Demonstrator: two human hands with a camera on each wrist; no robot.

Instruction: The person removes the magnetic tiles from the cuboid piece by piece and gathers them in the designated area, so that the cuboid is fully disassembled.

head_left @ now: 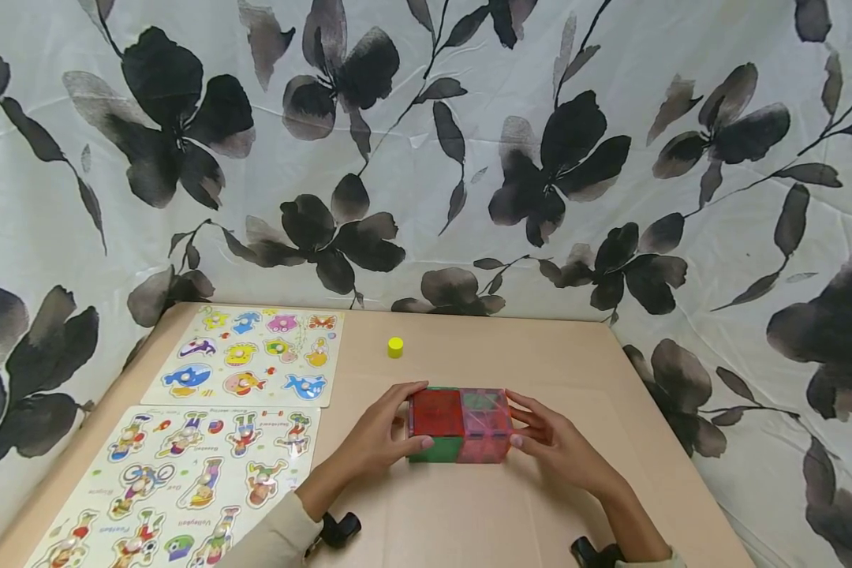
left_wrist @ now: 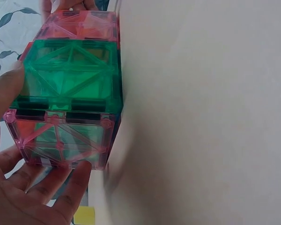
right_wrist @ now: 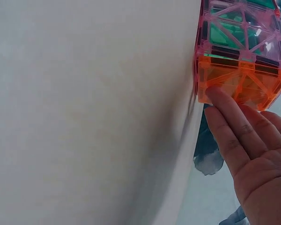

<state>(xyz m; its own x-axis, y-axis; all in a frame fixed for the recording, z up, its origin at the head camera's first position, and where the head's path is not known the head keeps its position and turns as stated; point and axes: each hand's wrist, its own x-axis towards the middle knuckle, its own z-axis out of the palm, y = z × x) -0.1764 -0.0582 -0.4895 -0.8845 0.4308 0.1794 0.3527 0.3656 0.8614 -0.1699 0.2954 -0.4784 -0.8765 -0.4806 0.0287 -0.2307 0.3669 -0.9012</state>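
Observation:
A see-through box of magnetic building tiles [head_left: 457,426], red, green and pink, rests on the table between the two hands. My left hand [head_left: 379,430] grips its left end. In the left wrist view the thumb lies along the green side tile [left_wrist: 70,75] and the fingers spread over the pink end tile [left_wrist: 61,140]. My right hand [head_left: 557,442] is at the other end. Its extended fingers [right_wrist: 234,126] touch the orange end tile [right_wrist: 243,82] in the right wrist view; there the thumb is mostly out of frame.
Two picture sheets, one with sea animals and toys [head_left: 255,359] and one with sports figures [head_left: 213,485], lie on the left of the wooden table [head_left: 525,347]. A small yellow cylinder [head_left: 395,347] stands behind the box. Floral cloth [head_left: 433,181] hangs along the back.

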